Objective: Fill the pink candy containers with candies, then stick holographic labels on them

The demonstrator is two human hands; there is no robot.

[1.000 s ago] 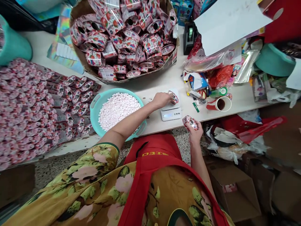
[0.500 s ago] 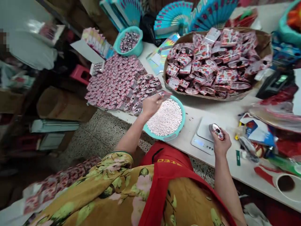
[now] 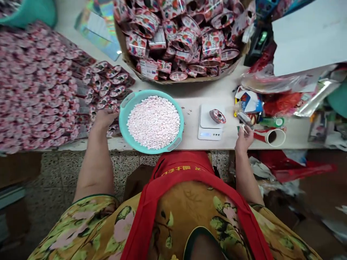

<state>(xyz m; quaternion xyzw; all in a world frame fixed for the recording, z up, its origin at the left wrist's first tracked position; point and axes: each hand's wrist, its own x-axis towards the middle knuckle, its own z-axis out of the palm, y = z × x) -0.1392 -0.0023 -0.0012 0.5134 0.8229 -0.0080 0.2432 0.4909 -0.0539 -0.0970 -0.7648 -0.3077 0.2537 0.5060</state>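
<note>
On the left, my left hand (image 3: 105, 118) is closed at the edge of the packed rows of small pink printed boxes (image 3: 54, 90), pinching a small pink box (image 3: 115, 107) beside the basin's rim. The round teal basin (image 3: 124, 124) holds many small whitish pellets (image 3: 154, 122). To the right, a single small printed box with an oval window (image 3: 217, 116) lies on the white digital scale (image 3: 204, 134). Beyond the scale, my right hand (image 3: 244, 139) has its fingers pinched together at a small whitish thing, next to a clear plastic piece (image 3: 244, 118); what they grip is unclear.
A large carton (image 3: 151, 79) heaped with printed boxes stands behind the basin. Shiny holographic sheets (image 3: 99, 29) lie to its left. Plastic bags (image 3: 282, 86), a white card (image 3: 311, 36) and a red and white tube (image 3: 275, 137) crowd the right. The table's front edge runs near my lap.
My view has turned right and down. My left hand has moved from over the basin to the box rows. My right hand has left its box on the scale and moved right.
</note>
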